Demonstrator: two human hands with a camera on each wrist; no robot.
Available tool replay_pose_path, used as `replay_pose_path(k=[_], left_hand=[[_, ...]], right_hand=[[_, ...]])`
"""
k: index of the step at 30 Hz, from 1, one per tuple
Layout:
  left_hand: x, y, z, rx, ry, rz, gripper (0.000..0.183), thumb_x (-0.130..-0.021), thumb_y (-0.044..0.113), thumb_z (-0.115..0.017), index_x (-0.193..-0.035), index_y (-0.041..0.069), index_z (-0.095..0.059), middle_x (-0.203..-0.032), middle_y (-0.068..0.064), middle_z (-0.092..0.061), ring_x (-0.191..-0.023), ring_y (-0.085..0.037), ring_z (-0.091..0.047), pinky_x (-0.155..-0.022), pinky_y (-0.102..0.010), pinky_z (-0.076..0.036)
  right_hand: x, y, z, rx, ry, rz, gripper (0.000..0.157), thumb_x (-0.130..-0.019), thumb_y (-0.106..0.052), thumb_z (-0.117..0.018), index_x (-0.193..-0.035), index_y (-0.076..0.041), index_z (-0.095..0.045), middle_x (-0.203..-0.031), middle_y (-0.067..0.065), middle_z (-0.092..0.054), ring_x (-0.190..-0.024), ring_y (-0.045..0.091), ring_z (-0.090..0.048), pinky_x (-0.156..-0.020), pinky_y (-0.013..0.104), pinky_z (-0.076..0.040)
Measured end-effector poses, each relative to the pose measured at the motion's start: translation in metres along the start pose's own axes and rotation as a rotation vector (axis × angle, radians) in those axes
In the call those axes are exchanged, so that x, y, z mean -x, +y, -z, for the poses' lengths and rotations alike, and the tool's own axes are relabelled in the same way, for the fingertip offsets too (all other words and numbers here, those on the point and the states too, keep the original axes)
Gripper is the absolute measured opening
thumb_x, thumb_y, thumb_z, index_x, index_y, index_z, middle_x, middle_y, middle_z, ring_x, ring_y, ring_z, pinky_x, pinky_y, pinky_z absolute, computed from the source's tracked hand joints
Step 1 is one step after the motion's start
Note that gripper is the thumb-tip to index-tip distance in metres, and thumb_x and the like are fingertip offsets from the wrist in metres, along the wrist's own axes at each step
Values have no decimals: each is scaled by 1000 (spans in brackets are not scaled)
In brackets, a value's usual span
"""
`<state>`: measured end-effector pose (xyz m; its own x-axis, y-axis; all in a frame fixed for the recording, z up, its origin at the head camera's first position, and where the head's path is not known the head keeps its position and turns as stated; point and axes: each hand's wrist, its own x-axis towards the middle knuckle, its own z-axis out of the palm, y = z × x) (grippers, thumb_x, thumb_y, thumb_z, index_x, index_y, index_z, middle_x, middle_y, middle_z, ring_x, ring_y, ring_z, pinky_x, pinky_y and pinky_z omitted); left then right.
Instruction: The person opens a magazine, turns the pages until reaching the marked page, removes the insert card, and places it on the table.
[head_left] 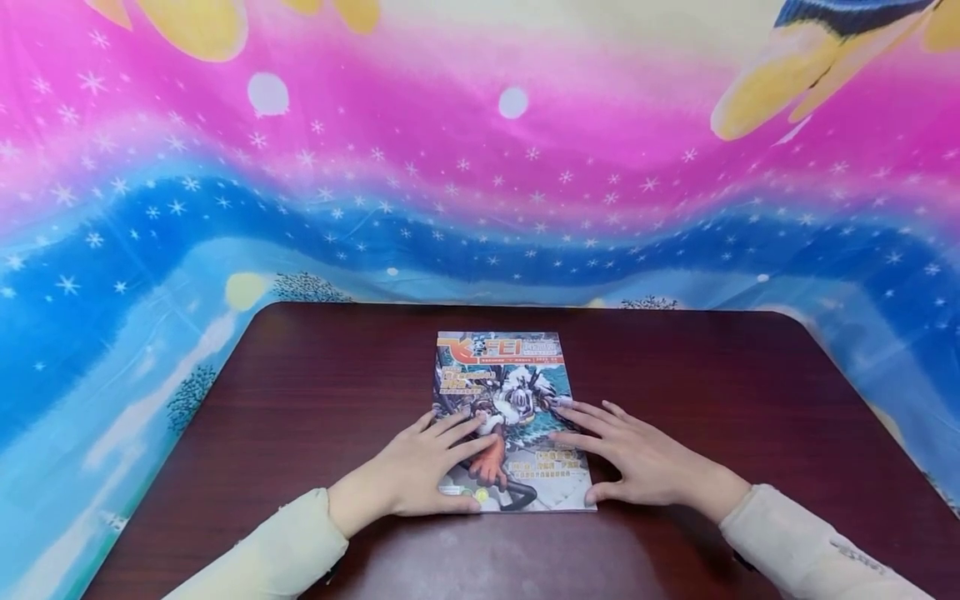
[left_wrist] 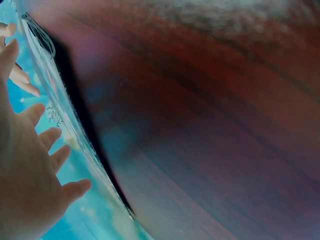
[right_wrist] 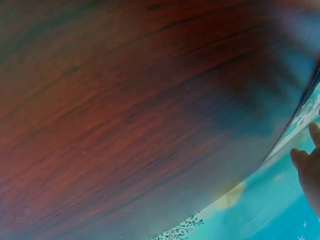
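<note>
A magazine point(head_left: 517, 404) with a colourful illustrated cover and a large orange title lies flat, its top edge pointing away from me. Over its left side my left hand point(head_left: 423, 467) spreads its fingers, the thumb near the lower left corner. My right hand point(head_left: 645, 454) mirrors it on the right side, fingertips over the cover's edge and thumb by the lower right corner. Neither hand curls round anything. In the left wrist view the spread left hand point(left_wrist: 30, 165) appears beside the thin edge of the magazine point(left_wrist: 75, 107). Only part of the right hand point(right_wrist: 311, 167) shows in the right wrist view.
The magazine lies on a dark reddish-brown wooden table point(head_left: 315, 375) with rounded far corners. Behind and around the table hangs a pink and blue cloth point(head_left: 450, 183) printed with snowflakes. Light sleeves point(head_left: 277, 542) cover both forearms.
</note>
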<state>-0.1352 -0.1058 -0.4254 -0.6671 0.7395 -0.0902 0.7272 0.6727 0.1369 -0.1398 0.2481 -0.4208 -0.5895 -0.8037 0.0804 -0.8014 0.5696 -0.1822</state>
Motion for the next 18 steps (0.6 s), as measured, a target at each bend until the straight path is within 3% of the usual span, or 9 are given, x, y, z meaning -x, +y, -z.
replay_pose_path(k=[9,18], left_hand=[[-1,2,-1,30,-64,13,85,-86,76,-51,-156,34,-31,-162,5,-25,-148,-19,-23,-116,-53,-22],[-2,6,1,45,-66,16,82,-86,74,-55,-154,34,-35,-161,3,-27,-147,-20,-25,-116,-52,-24]], right_hand=[[-4,-3,2,-35,-80,-50,83,-83,-65,-66,-153,-29,-40,-159,8,-32,-144,31,-31,-109,65,-26],[-7,-4,3,-12,-115,-102,78,-85,-71,-55,-149,-27,-47,-157,7,-36,-143,29,-34,-111,61,-29]])
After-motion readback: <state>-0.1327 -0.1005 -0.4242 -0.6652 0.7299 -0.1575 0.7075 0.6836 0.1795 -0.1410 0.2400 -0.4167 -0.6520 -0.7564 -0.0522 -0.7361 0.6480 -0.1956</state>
